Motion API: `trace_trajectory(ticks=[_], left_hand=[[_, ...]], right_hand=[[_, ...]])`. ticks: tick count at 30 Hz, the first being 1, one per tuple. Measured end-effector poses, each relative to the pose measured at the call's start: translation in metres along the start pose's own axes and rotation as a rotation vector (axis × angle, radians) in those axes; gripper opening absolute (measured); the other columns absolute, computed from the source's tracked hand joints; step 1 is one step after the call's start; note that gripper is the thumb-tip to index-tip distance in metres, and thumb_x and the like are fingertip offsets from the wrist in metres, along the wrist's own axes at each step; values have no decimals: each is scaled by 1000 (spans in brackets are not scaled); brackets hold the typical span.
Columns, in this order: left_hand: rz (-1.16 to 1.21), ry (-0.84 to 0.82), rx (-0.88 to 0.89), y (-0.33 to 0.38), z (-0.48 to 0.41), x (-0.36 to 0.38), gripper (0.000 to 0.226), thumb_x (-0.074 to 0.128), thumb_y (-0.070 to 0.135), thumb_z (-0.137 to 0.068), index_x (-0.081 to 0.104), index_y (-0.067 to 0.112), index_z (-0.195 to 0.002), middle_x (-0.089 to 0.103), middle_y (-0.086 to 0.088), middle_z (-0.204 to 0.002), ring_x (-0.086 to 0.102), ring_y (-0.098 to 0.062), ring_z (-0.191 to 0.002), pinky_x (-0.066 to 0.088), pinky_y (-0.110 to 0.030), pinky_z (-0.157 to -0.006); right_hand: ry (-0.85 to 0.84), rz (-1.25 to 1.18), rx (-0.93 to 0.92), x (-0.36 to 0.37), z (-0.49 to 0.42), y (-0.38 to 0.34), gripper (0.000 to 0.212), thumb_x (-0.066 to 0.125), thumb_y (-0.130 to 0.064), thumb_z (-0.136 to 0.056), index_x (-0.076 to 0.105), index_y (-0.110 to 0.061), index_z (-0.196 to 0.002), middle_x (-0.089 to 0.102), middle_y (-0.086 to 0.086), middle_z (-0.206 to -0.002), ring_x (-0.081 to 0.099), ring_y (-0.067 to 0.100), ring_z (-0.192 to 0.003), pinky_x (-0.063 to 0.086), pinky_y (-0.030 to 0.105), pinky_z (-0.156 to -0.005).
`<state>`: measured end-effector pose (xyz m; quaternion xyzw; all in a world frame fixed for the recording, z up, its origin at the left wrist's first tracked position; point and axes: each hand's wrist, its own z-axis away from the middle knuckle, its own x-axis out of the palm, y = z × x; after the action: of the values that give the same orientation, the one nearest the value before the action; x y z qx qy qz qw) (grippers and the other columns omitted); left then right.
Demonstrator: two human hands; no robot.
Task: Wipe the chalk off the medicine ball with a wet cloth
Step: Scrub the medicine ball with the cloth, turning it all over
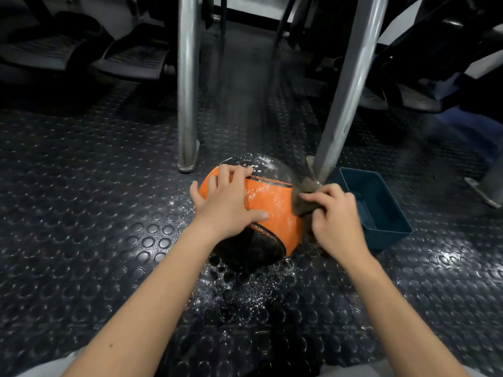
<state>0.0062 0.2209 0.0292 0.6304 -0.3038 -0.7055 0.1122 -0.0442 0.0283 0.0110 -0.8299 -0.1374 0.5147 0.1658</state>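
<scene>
down on the studded rubber floor (81, 213) sits an orange and black medicine ball (268, 202), roughly in the middle of the view, just in front of two metal legs (187, 91) that rise behind it. the left hand (231, 202) lies flat over the ball's upper left side, fingers spread wide and straight, thumb stretched across the orange panel, pressing on the ball rather than gripping it. the right hand (336, 216) holds a grey-brown cloth (304, 194) against the ball's right side; its fingers are curled over the cloth, which is bunched between them and the orange surface. white chalk specks (261, 191) dust the orange panel and the dark cap on the ball's far side. more white specks are scattered over the floor just in front of the ball, where the rubber looks dark and shiny. a dark teal plastic tub (392, 236) stands on the floor just to the right of the ball, close behind the right hand, which hides part of its near left side. whether the tub holds water cannot be told. both forearms are bare.
</scene>
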Motion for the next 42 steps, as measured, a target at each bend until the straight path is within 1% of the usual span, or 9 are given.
trace_trajectory(ticks=[4,8,14,17,19,25,31,37,42], left_hand=[[15,-3,-18,-3,-2,-2,84,70,52,-77,22,33,-144,20,9,-139,18,-16,-137,-6,-54,-113],[33,29,-24,-5,-2,0,76,70,39,-79,26,35,-141,23,10,-133,21,-17,-135,-4,-54,-114],[42,8,-16,-2,-2,0,85,69,54,-76,22,33,-144,20,8,-140,18,-17,-136,-5,-54,-113],[55,19,-28,-3,-2,2,83,71,50,-76,24,34,-143,22,10,-138,19,-16,-135,-4,-54,-113],[58,42,-25,-5,-2,2,80,72,44,-78,25,36,-142,23,11,-136,19,-15,-135,-4,-54,-113],[64,24,-20,-3,-3,1,85,70,54,-75,23,34,-143,22,10,-137,20,-17,-135,-5,-52,-112],[63,43,-42,-8,-3,-1,81,70,47,-77,25,34,-143,23,9,-138,21,-17,-135,-3,-53,-113],[70,34,-37,-8,-3,-1,85,69,54,-76,23,32,-144,22,8,-139,20,-18,-135,-4,-51,-113],[78,41,-68,-12,-5,-4,84,70,53,-76,25,32,-144,23,6,-140,23,-20,-134,-2,-53,-114]], right_hand=[[184,-49,-10,-17,-4,-16,41,46,5,-80,69,-13,-109,55,3,-105,41,21,-95,35,21,-91],[-16,-93,-304,7,11,-37,39,41,-7,-81,70,-16,-107,57,2,-107,42,18,-92,37,21,-85],[151,23,82,-11,-3,-7,36,49,4,-83,70,-13,-106,56,3,-102,40,22,-90,43,37,-86],[148,-105,-163,-10,2,-34,39,42,-6,-82,69,-14,-108,57,2,-105,42,18,-93,33,13,-89],[24,-122,-289,2,9,-38,40,41,-8,-81,71,-14,-107,57,2,-106,43,19,-92,38,20,-86],[35,122,157,-9,-2,4,38,47,1,-86,69,-16,-112,54,0,-106,36,18,-92,41,35,-84],[-35,-123,-240,5,10,-36,41,45,-7,-80,69,-18,-111,59,-2,-108,46,19,-92,37,18,-85],[-100,201,167,-9,4,0,37,49,-3,-87,68,-19,-114,57,-4,-109,40,19,-96,42,32,-82],[71,-111,-221,0,7,-36,38,53,-1,-78,70,-16,-108,63,-2,-107,47,17,-92,34,10,-88]])
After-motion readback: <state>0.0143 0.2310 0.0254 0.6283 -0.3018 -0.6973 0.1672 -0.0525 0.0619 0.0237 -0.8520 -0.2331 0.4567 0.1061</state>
